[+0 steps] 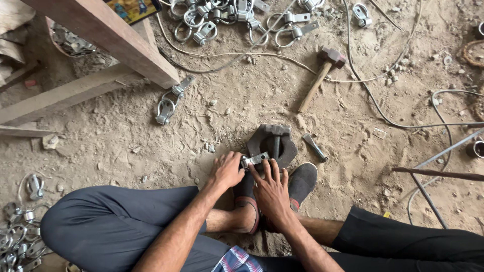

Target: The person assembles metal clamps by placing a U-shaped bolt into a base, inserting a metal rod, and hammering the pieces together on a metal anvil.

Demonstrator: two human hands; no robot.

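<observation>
I sit on a sandy floor with legs folded. My left hand (227, 170) and my right hand (271, 191) meet over a small silver metal clamp piece (253, 160), both gripping it just above my dark shoes (301, 182). The piece rests against the near edge of a dark iron block (273, 143) set in the dirt, which has a T-shaped tool standing in its hollow. My fingers hide part of the clamp.
A wooden-handled hammer (319, 76) lies beyond the block, a short metal punch (314, 147) beside it. Piles of silver clamps lie at the top (237, 17) and bottom left (20, 236). A wooden bench frame (101, 50) stands upper left; cables cross the right side.
</observation>
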